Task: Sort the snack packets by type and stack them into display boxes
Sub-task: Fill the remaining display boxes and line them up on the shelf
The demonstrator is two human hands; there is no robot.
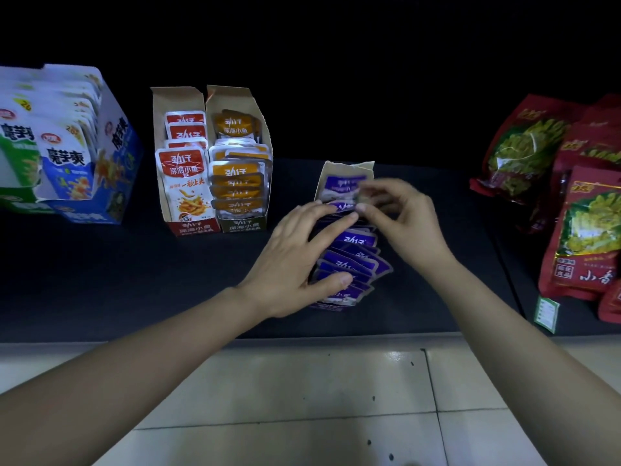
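Observation:
A row of purple snack packets stands in a brown display box on the dark shelf, at the middle. My left hand lies over the row's left side, fingers spread and straight, thumb against the front packets. My right hand is at the row's back end, its fingertips pinching the top of a purple packet. To the left stand a box of red packets and a box of orange packets, both filled.
A blue and white display box of larger packets stands at the far left. Red bags of green snacks lie stacked at the right. The shelf's front edge runs below my hands, with tiled floor beneath.

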